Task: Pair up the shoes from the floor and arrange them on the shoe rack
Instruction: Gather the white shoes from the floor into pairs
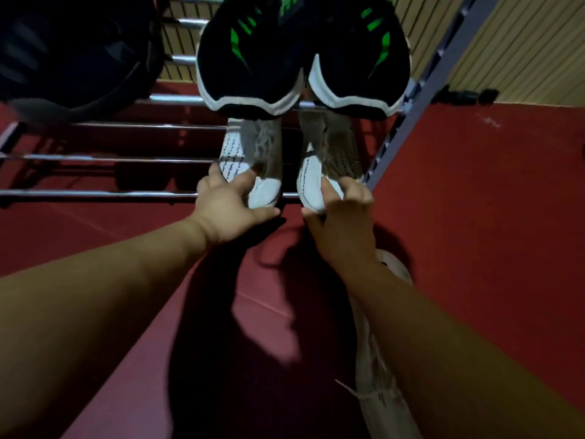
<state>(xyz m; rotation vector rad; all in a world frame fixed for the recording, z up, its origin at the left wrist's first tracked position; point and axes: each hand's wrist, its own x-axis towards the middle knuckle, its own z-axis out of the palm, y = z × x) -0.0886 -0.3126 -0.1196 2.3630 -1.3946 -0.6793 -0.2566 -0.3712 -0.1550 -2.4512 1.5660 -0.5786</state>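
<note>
**White pair held by the heels on the lower tier**

Head view: the left hand (228,209) gripped the left white shoe (250,156) and the right hand (343,224) gripped the right white shoe (319,175). Both shoes lay on the shoe rack (95,194), under the black-and-green pair (253,64). They were probably light, with soft knit uppers, so the stiffer heels looked the surest hold.

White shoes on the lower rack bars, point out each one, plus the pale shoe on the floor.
left white shoe (232,153), head view, patterned side panel.
right white shoe (308,175), head view, patterned side panel.
pale floor shoe (367,359), head view, laced upper.
</note>
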